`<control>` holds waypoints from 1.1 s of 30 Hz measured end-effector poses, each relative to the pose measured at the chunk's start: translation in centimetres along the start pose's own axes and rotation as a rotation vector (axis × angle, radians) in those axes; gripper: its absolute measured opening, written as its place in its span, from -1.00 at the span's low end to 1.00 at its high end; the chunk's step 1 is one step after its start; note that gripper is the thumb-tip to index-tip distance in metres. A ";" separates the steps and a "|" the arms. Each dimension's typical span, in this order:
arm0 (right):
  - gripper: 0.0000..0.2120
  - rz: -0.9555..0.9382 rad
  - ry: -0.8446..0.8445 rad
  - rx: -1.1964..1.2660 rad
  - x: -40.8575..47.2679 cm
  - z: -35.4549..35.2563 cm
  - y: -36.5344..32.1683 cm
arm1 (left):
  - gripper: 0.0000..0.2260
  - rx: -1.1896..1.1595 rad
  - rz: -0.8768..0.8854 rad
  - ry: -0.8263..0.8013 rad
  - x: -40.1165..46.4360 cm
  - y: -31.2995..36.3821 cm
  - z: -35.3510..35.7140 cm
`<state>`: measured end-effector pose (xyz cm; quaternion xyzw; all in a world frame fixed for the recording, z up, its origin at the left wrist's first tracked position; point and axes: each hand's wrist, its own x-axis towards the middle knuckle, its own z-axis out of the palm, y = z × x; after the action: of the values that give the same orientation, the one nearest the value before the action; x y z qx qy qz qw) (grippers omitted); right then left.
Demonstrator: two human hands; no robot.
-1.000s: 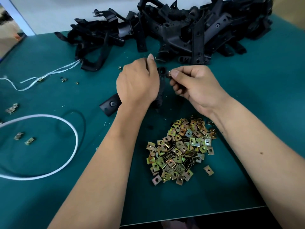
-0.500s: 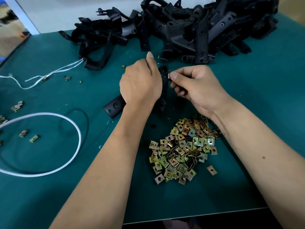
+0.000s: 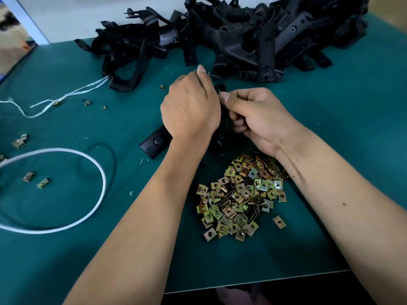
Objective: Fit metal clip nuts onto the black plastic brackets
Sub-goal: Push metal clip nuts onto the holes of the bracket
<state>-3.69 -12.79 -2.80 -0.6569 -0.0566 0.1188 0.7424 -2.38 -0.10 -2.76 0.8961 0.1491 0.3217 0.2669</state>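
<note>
My left hand point(image 3: 190, 108) grips a black plastic bracket point(image 3: 155, 144) at the middle of the green table; one flat end sticks out to the left below my wrist, the upper end point(image 3: 220, 88) shows between my hands. My right hand point(image 3: 253, 116) is curled against the bracket's upper part, thumb and forefinger pinched together at its edge. The clip nut it held a moment ago is hidden by the fingers. A heap of brass-coloured clip nuts point(image 3: 240, 197) lies just below my hands.
A big pile of black brackets point(image 3: 253, 38) fills the back of the table. White cord point(image 3: 66, 190) loops at the left, with a few stray clip nuts point(image 3: 28, 177) near it and a white string point(image 3: 72, 93) further back. The table's front edge point(image 3: 264, 281) is close.
My right hand has moved left up against the bracket's upper end, and the small clip nut visible at its fingertips earlier is now hidden. My left hand keeps its grip.
</note>
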 end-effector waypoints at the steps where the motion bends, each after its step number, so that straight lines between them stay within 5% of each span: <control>1: -0.76 0.008 -0.012 0.020 0.0 -0.1 0.0 | -0.62 -0.001 0.006 0.007 0.0 0.0 0.0; 4: -0.77 0.012 -0.024 -0.046 0.2 -0.6 -0.1 | -0.57 0.026 0.010 -0.015 -0.1 0.0 0.2; 8: -0.67 -0.050 0.007 -0.532 0.4 -2.1 -0.8 | -0.59 0.066 0.030 -0.070 0.2 -0.5 0.2; 14: -0.85 -0.042 -0.560 -1.004 -0.9 -3.7 -3.1 | -0.68 0.133 0.011 -0.145 1.8 -3.0 0.3; 19: -0.90 -0.070 -0.604 -1.082 -0.7 -3.3 -2.7 | -0.68 0.138 -0.002 -0.180 1.8 -3.3 0.7; 33: -0.91 -0.063 0.019 -0.249 0.3 -1.1 -0.1 | -0.56 0.010 -0.058 -0.180 1.7 -2.8 0.3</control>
<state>-3.16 -13.79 -2.86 -0.7430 -0.0844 0.0814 0.6589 -1.20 2.81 -3.74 0.9180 0.1520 0.2313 0.2839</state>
